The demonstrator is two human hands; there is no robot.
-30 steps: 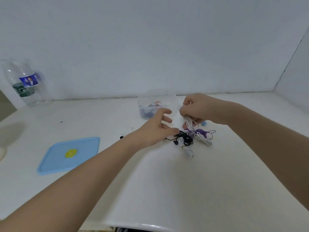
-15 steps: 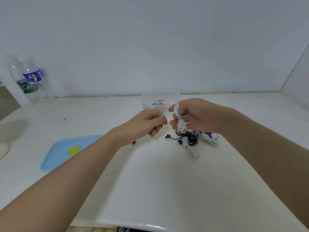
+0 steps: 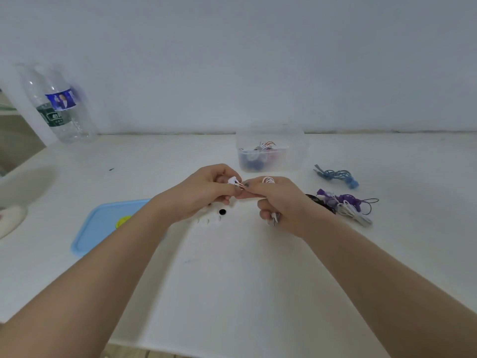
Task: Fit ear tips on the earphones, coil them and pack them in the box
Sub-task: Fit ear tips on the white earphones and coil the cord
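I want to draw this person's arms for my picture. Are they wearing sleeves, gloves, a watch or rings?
No sleeves show: both forearms are bare all the way to the bottom edge of the picture. The left hand and right hand have no gloves, and no watch or bracelet shows on either wrist. I see no rings. One fingernail on the right hand looks dark, maybe painted, but it is too blurry to be sure.

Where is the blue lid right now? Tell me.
The blue lid lies flat on the table, left of centre, partly hidden beneath the left forearm, before the water bottles.

You see one head-worn view, angled forward and down across the white table (image 3: 232,293) toward the far wall (image 3: 232,60), hands close below.
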